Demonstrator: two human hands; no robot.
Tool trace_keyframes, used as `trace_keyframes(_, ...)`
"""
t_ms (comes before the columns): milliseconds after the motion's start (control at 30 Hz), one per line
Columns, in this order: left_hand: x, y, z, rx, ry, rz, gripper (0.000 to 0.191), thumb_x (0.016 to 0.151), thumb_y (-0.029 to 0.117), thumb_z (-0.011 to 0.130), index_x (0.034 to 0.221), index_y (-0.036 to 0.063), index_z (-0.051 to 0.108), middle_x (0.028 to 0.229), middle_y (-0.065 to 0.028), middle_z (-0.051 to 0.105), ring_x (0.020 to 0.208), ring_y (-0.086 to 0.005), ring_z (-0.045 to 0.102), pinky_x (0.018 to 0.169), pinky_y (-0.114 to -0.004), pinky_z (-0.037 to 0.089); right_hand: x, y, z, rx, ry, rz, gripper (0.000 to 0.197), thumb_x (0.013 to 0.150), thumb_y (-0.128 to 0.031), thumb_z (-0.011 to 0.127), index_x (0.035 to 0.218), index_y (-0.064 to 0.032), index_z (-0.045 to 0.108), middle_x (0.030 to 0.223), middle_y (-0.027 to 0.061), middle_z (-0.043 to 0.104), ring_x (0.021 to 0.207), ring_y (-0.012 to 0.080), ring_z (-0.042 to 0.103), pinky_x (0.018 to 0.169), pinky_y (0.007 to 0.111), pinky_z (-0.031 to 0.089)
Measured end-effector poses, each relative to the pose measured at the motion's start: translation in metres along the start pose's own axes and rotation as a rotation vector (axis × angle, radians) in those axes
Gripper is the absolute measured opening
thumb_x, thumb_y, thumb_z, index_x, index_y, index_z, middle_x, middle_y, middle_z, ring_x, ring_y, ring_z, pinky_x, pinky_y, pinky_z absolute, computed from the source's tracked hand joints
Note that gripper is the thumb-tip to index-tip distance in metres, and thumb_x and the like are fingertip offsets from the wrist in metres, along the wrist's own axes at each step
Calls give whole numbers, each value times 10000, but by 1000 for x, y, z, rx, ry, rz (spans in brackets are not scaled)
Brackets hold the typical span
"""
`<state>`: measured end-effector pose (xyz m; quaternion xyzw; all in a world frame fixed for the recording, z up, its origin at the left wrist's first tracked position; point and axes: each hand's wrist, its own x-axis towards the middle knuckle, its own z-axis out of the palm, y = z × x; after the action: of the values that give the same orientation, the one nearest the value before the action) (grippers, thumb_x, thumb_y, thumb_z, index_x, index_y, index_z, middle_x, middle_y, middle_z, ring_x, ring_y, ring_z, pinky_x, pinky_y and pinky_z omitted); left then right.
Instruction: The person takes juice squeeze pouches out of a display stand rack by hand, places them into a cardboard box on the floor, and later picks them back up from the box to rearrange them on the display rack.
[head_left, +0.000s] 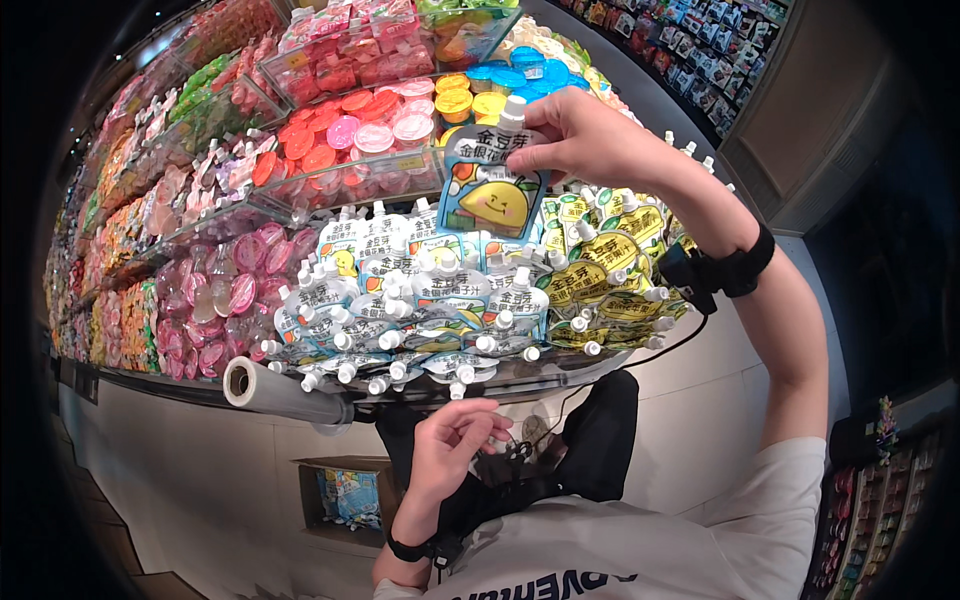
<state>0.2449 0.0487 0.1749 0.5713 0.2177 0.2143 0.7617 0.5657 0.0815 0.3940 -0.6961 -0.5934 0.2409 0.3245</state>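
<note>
My right hand (581, 139) grips a blue and silver spouted drink pouch (491, 191) by its upper right side, just under the white cap. The pouch hangs upright above the display and bears writing and a smiling yellow fruit. Below it, many matching pouches (450, 289) are heaped, caps pointing towards me. Yellow-green spouted pouches (607, 281) lie to their right, under my right forearm. My left hand (461, 446) hovers near my lap, below the shelf's front edge, with loosely curled fingers and nothing held.
A roll of clear plastic bags (281, 394) juts from the shelf edge. On the floor, an open cardboard box (311, 499) holds blue pouches. Clear dividers (360, 176) separate red-lidded cups (307, 150) and pink-lidded containers (244, 292). A cable (679, 341) trails from my right wrist strap.
</note>
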Motion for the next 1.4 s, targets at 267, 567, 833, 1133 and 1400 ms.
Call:
trace_keyframes(267,-17,-58,-26,-76,158,-184,189,983,118,548,1095,-14,626,910,-120,709,793,-155,671,660,-251,513,67,93,27,-152,-198,131,209,878,-107,683,1052,6,662,872,73,677,798,158,655,597,316,574)
trace_keyframes(567,-21,-87,-40,-127,236,-266,192,982,149,570,1100,13,638,929,-93,706,805,-131,660,675,-243,498,68,124,36,-302,-186,148,216,745,-114,811,758,48,668,693,98,675,611,151,654,573,309,508)
trace_keyframes(833,-12,-84,-36,-122,217,-257,204,979,160,580,1109,14,637,921,-85,704,814,-124,649,687,-246,495,71,138,63,-332,-339,205,271,681,-109,824,708,84,636,695,155,680,647,213,697,593,343,527)
trace_keyframes(1133,-17,-93,-31,-140,201,-274,179,976,106,572,1100,2,647,955,-93,711,836,-118,654,702,-238,507,77,144,74,-287,-483,346,388,721,-209,823,581,32,553,675,91,679,625,163,701,549,328,529)
trace_keyframes(1400,-27,-81,-32,-99,226,-218,175,978,113,568,1090,6,649,956,-87,711,837,-110,651,700,-229,501,57,95,46,-784,-148,253,354,795,-413,734,855,-64,724,826,100,717,821,272,693,737,404,532)
